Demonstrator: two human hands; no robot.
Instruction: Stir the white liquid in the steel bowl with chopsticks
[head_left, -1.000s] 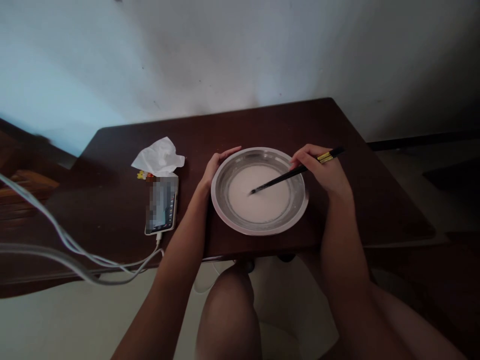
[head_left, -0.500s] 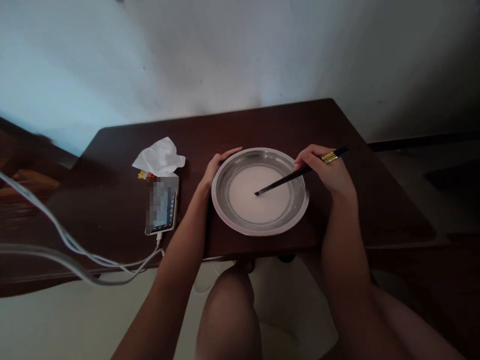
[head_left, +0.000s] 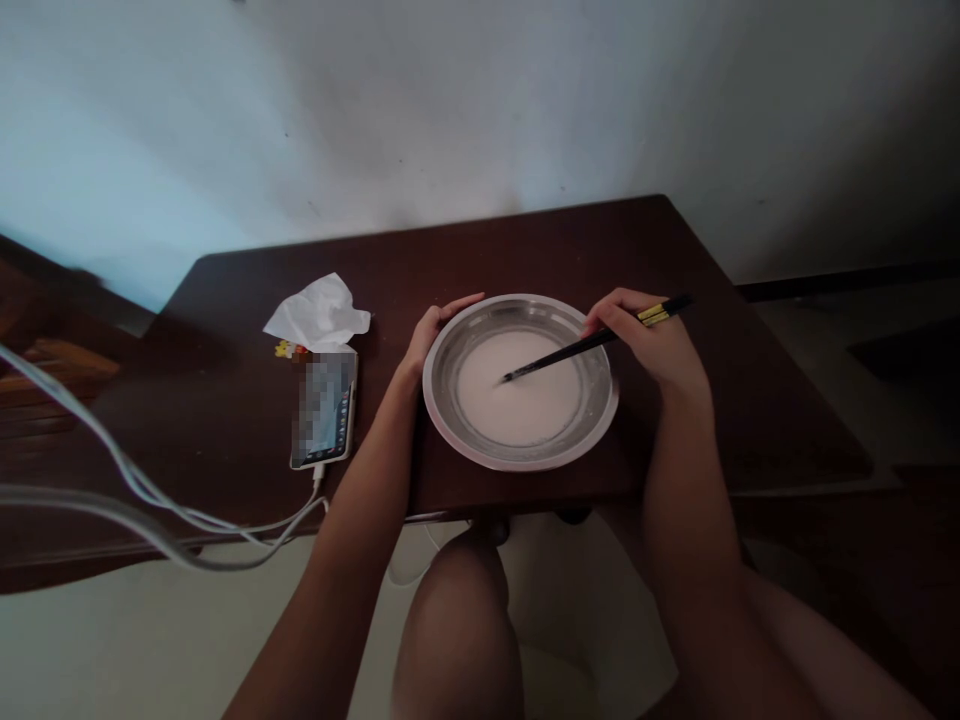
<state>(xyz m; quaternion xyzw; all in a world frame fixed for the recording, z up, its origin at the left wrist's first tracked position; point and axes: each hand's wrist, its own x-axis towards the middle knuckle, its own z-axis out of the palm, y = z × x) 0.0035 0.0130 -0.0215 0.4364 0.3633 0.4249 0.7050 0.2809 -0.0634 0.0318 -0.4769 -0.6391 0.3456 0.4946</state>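
Head view: steel bowl (head_left: pixel 517 463) sits on the dark brown table (head_left: pixel 525 245), close to the near edge, between the person's two hands. Round, wide, shiny, with a broad sloping wall. Inside: off-white liquid (head_left: pixel 517 415), smooth, opaque, covering the bottom; a bare metal band of wall runs around it up to the rim. Faint whitish smears on the inner wall.

Right hand (head_left: pixel 637 325) closed around black chopsticks (head_left: pixel 559 355) with gold bands near the upper end, at the bowl's far-right rim. Chopsticks slant down to the left across the bowl, tips at the liquid near its middle, whitish toward the ends; depth of the tips can't be told. Left hand (head_left: pixel 431 335) against the bowl's left side, fingers stretched along the far-left rim; thumb hidden, so can't tell whether it grips or only steadies.

Left of the bowl, well apart from it: phone (head_left: pixel 326 410), screen up and lit, part of it pixelated, white cable (head_left: pixel 217 566) plugged into its near end and looping off left. Just beyond the phone, crumpled white sheet (head_left: pixel 319 312), probably tissue or thin plastic. Small yellow-and-red item (head_left: pixel 283 349) by its near edge, too small to identify.
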